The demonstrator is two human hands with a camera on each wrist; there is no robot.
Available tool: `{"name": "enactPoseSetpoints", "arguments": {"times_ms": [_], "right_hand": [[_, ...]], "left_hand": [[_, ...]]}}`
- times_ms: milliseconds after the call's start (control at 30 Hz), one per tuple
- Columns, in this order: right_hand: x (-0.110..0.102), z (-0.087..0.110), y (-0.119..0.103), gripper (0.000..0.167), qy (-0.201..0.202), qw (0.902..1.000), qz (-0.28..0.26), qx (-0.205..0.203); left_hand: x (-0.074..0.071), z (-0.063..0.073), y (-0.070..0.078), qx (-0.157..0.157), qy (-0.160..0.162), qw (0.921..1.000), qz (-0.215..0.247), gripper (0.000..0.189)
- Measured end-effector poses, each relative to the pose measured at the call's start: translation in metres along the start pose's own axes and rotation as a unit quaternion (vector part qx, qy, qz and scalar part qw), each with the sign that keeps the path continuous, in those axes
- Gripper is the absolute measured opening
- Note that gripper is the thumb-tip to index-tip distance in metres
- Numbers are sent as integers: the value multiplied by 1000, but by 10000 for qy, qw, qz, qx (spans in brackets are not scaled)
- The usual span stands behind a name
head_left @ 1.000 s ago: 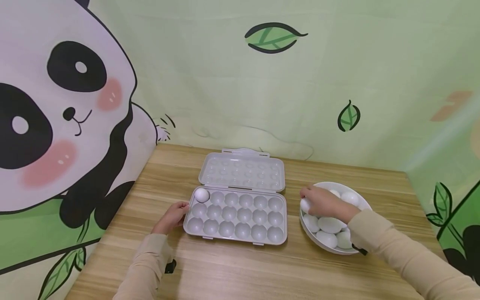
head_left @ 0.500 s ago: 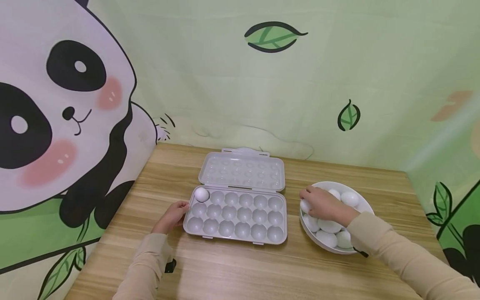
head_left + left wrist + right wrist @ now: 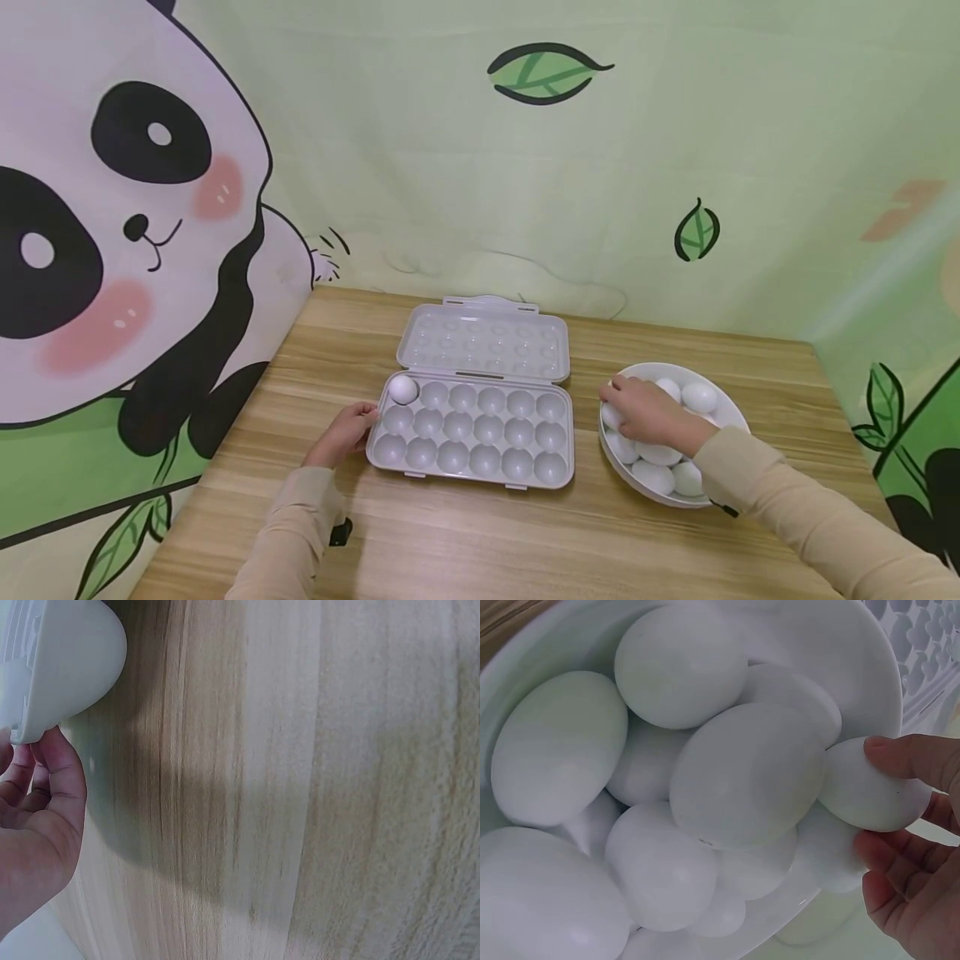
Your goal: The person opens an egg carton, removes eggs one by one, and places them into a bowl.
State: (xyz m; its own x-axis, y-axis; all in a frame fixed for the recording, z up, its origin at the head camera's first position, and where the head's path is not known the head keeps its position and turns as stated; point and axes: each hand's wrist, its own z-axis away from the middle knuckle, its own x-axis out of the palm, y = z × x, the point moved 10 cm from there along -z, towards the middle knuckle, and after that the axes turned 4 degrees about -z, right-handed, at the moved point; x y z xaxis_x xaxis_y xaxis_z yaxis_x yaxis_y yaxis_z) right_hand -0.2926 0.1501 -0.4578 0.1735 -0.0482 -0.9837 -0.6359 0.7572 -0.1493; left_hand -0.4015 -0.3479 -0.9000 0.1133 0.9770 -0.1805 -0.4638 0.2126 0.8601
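A pale grey egg carton (image 3: pixel 471 473) lies opened flat on the table, its lid (image 3: pixel 483 342) folded back toward the wall. One white egg (image 3: pixel 402 389) sits in the far-left cup. My left hand (image 3: pixel 347 433) pinches the carton's left rim between thumb and fingers; the left wrist view shows the fingertips at that rim (image 3: pixel 45 720). Over at the right, my right hand (image 3: pixel 648 410) reaches into a white bowl (image 3: pixel 723 400) heaped with white eggs. In the right wrist view its thumb and fingers hold an egg (image 3: pixel 870 787) at the bowl's side, among the other eggs (image 3: pixel 746 776).
Both things stand on a wood-grain table (image 3: pixel 465 542), the bowl to the right of the carton with a gap between them. Behind the table hangs a green printed backdrop (image 3: pixel 375 125), with a panda drawing (image 3: pixel 180 275) at the left.
Almost nothing differs. My right hand has shifted very slightly within the bowl, still at the same egg, and the left hand stays on the carton's rim.
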Motion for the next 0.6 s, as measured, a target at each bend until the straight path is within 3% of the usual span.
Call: {"name": "enactPoseSetpoints", "arguments": {"times_ms": [33, 67, 100, 200, 267, 300, 400, 433, 500, 533, 600], "right_hand": [[1, 0, 0, 38, -1, 10000, 43, 1], [1, 0, 0, 39, -2, 10000, 73, 6], [1, 0, 0, 39, -2, 9999, 100, 3], [2, 0, 0, 39, -15, 9998, 174, -9], [3, 1, 1, 39, -40, 9998, 210, 2], [4, 1, 1, 39, -55, 9997, 229, 10], [6, 1, 3, 40, -69, 9996, 286, 36], [7, 1, 4, 40, -59, 9995, 313, 42], [8, 0, 4, 40, -20, 9994, 344, 34], [8, 0, 4, 40, 3, 9994, 358, 23], [8, 0, 4, 41, 43, 9993, 377, -2]], "left_hand": [[4, 15, 14, 22, 6, 10000, -28, 52], [4, 13, 12, 14, -5, 10000, -7, 50], [5, 20, 18, 44, -29, 10000, -17, 52], [15, 52, 49, 105, -38, 9999, -92, 45], [23, 78, 75, 211, -61, 9996, -185, 39], [31, 104, 98, 325, -119, 9992, -210, 35], [43, 140, 135, 531, -202, 9981, -250, 31], [46, 147, 143, 727, -302, 9967, -195, 29], [50, 160, 155, 740, -320, 9966, -178, 31], [48, 150, 148, 705, -319, 9968, -189, 34], [47, 148, 145, 617, -263, 9975, -212, 32]]}}
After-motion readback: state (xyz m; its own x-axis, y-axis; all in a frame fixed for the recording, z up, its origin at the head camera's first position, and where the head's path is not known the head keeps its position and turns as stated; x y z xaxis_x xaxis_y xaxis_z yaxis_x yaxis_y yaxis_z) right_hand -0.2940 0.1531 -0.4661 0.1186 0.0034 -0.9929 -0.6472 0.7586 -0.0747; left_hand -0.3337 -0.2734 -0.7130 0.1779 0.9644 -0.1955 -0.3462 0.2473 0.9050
